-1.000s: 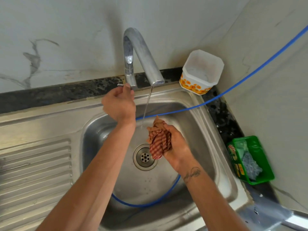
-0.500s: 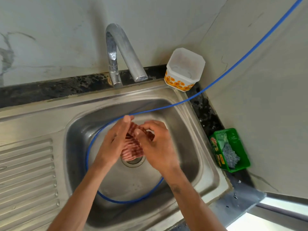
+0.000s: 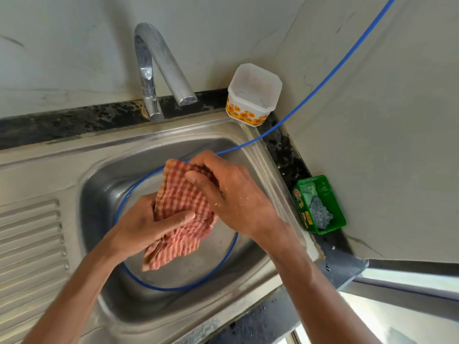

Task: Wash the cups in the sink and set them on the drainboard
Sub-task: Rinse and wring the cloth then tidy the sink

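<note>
Both hands hold a red-and-white checked cloth (image 3: 181, 212) above the steel sink basin (image 3: 104, 184). My left hand (image 3: 146, 227) grips its lower part, thumb lying across the fabric. My right hand (image 3: 231, 192) pinches its upper edge. The cloth hangs partly spread between them and hides the drain. No cup shows in the basin. The ribbed drainboard (image 3: 29, 234) lies to the left. The chrome tap (image 3: 159, 70) stands behind the basin with no water running.
A thin blue hose (image 3: 320, 83) comes down from the upper right and loops round the basin floor. A white tub with orange flowers (image 3: 253, 95) sits at the back right corner. A green tray holding a steel scrubber (image 3: 320, 207) stands by the right wall.
My left hand left the tap handle and joined the right on the cloth. The water stopped. The bunched cloth is now spread wider between both hands.
</note>
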`<control>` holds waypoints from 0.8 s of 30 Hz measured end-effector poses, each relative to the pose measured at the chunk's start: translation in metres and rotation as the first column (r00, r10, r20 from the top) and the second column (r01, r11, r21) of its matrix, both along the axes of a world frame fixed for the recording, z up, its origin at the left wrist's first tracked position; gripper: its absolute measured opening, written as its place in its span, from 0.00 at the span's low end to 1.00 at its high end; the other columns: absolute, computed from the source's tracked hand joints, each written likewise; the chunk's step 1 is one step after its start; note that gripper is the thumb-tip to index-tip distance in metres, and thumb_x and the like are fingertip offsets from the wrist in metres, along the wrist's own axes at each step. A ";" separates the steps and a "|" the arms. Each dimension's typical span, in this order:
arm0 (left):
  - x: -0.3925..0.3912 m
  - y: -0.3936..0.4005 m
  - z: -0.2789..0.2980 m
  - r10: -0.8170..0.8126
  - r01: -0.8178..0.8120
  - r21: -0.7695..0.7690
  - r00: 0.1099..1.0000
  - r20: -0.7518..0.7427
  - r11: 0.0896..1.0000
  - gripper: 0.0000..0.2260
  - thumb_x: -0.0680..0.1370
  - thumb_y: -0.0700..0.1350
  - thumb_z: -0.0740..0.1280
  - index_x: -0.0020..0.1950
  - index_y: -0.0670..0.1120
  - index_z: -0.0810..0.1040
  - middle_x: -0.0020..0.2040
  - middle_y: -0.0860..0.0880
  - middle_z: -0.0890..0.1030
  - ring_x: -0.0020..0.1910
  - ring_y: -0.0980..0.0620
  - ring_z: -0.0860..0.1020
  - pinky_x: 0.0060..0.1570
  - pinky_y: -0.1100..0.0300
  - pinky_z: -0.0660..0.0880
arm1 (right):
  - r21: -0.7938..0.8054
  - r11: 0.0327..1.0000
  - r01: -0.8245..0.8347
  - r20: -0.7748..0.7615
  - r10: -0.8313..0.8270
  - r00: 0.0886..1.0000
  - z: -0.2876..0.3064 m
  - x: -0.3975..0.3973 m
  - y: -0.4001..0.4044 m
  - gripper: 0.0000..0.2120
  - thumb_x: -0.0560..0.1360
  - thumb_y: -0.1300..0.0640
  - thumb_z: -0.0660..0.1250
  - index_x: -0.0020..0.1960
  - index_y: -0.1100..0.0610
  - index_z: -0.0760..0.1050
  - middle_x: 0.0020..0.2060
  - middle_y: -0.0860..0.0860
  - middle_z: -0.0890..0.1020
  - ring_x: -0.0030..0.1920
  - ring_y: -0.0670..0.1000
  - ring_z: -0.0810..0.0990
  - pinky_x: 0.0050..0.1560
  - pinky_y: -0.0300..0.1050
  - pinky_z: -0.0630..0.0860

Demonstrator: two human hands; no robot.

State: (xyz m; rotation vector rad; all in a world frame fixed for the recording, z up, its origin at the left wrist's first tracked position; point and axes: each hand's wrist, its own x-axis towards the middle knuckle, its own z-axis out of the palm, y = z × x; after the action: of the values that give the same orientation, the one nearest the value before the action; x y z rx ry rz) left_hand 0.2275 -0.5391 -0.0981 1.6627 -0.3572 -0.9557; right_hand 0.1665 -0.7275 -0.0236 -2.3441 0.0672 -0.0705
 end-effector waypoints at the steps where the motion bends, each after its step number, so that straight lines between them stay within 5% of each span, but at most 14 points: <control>1: -0.005 0.000 -0.002 0.027 -0.027 -0.016 0.999 -0.040 1.000 0.17 0.74 0.53 0.78 0.59 0.49 0.83 0.52 0.49 0.88 0.52 0.50 0.87 0.56 0.52 0.81 | -0.016 1.000 0.006 0.014 -0.005 1.000 -0.002 -0.001 0.002 0.07 0.86 0.54 0.64 0.58 0.57 0.76 0.41 0.49 0.82 0.40 0.51 0.80 0.42 0.55 0.78; 5: -0.020 0.001 -0.005 0.230 -0.247 -0.039 0.940 -0.253 0.968 0.25 0.74 0.50 0.78 0.69 0.51 0.76 0.59 0.50 0.87 0.57 0.50 0.86 0.59 0.50 0.78 | -0.036 0.999 0.015 0.029 -0.014 0.999 -0.009 -0.014 0.013 0.07 0.86 0.54 0.62 0.58 0.57 0.74 0.40 0.50 0.80 0.38 0.52 0.78 0.42 0.56 0.76; 8: -0.034 0.001 0.001 0.145 -0.142 0.031 0.956 -0.255 0.989 0.12 0.78 0.54 0.72 0.55 0.48 0.83 0.44 0.52 0.88 0.42 0.57 0.87 0.49 0.59 0.78 | -0.023 0.997 0.076 0.031 -0.076 0.997 -0.011 -0.023 0.019 0.09 0.87 0.54 0.61 0.59 0.59 0.73 0.41 0.51 0.81 0.38 0.52 0.78 0.41 0.57 0.76; 10: -0.043 0.001 0.001 0.195 -0.191 0.043 0.935 -0.294 0.981 0.11 0.79 0.53 0.70 0.47 0.46 0.84 0.37 0.50 0.87 0.34 0.56 0.85 0.40 0.62 0.76 | -0.014 0.995 0.102 0.032 -0.102 0.994 -0.011 -0.030 0.023 0.09 0.87 0.53 0.61 0.59 0.59 0.73 0.43 0.50 0.80 0.40 0.52 0.78 0.42 0.58 0.77; 13: -0.043 0.006 0.002 0.366 -0.419 0.020 0.768 -0.526 0.908 0.10 0.81 0.50 0.70 0.56 0.44 0.84 0.50 0.45 0.89 0.46 0.46 0.87 0.45 0.52 0.78 | -0.008 0.999 0.033 0.005 -0.033 0.999 -0.014 -0.044 0.033 0.09 0.86 0.54 0.62 0.59 0.60 0.73 0.50 0.53 0.82 0.49 0.56 0.81 0.50 0.58 0.77; 17: -0.043 0.020 0.033 0.267 -0.485 -0.140 0.674 -0.689 0.863 0.12 0.74 0.29 0.57 0.43 0.34 0.81 0.39 0.35 0.81 0.29 0.41 0.79 0.29 0.48 0.76 | -0.073 0.979 -0.193 -0.017 0.192 0.981 -0.027 -0.068 0.055 0.16 0.84 0.57 0.66 0.68 0.65 0.73 0.69 0.56 0.77 0.72 0.55 0.74 0.73 0.53 0.69; 19: -0.050 0.024 0.042 0.236 -0.513 -0.154 0.614 -0.753 0.844 0.17 0.71 0.26 0.54 0.37 0.36 0.82 0.36 0.36 0.80 0.31 0.40 0.81 0.41 0.38 0.82 | -0.091 0.963 -0.253 -0.054 0.249 0.967 -0.030 -0.078 0.057 0.28 0.79 0.49 0.73 0.73 0.61 0.70 0.75 0.52 0.72 0.78 0.50 0.67 0.78 0.46 0.63; 21: -0.057 0.034 0.039 0.242 -0.590 -0.127 0.504 -0.829 0.797 0.17 0.74 0.30 0.54 0.36 0.38 0.80 0.36 0.37 0.79 0.36 0.39 0.82 0.53 0.34 0.79 | -0.116 0.955 -0.271 -0.179 0.248 0.952 -0.033 -0.074 0.059 0.36 0.71 0.43 0.78 0.73 0.48 0.66 0.70 0.42 0.75 0.73 0.44 0.72 0.72 0.38 0.68; 24: -0.067 0.052 0.039 0.162 -0.659 -0.097 0.321 -0.933 0.746 0.12 0.79 0.42 0.58 0.50 0.38 0.80 0.46 0.36 0.82 0.47 0.38 0.83 0.63 0.37 0.75 | 0.040 0.982 -0.183 -0.308 0.186 0.933 -0.039 -0.063 0.067 0.33 0.72 0.53 0.79 0.69 0.42 0.64 0.59 0.33 0.81 0.60 0.36 0.81 0.57 0.29 0.73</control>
State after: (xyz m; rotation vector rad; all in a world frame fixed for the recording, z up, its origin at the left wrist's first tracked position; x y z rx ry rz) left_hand 0.1609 -0.4866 -0.0591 0.5238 0.5663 -1.0701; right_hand 0.1034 -0.6600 -0.0628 -2.3201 0.0013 0.3930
